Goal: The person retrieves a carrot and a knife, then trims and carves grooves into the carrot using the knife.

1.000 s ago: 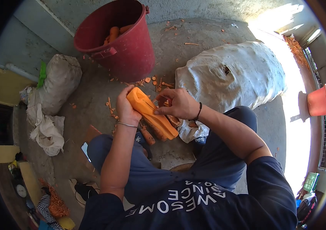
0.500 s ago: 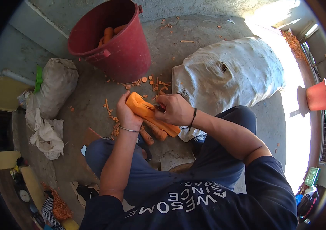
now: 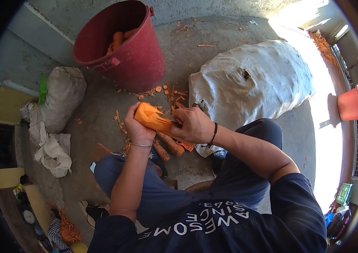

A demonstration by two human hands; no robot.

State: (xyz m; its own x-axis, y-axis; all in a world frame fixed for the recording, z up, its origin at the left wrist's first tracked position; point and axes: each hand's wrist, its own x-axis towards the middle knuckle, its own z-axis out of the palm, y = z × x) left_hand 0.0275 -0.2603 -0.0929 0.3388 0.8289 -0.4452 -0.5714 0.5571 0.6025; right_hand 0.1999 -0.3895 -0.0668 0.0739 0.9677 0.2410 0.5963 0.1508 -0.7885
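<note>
My left hand [image 3: 139, 130] is wrapped round the thick end of a large peeled carrot [image 3: 153, 118], its bright orange surface cut in flat facets. My right hand [image 3: 196, 125] is closed over the carrot's other end, gripping a small red-handled cutting tool [image 3: 179, 121]. Fingers hide most of that tool, so its exact kind is unclear. A thin strip stands up from the carrot beside the right fingers. Below my hands, between my legs, lie unpeeled carrots [image 3: 171, 146]. Orange peelings and round slices [image 3: 158, 89] are scattered on the floor ahead.
A deep red bucket [image 3: 143, 63] holding carrots stands ahead on the left. One big full white sack [image 3: 255, 80] lies ahead on the right. Farther left is another sack [image 3: 63, 95] with a crumpled one [image 3: 54, 154] near it. A smaller red bucket [image 3: 350, 104] is far right.
The carrot has swung slightly, its far end now mostly under my right hand. My right hand has moved slightly down and right along it, and a strip has lifted from its surface.
</note>
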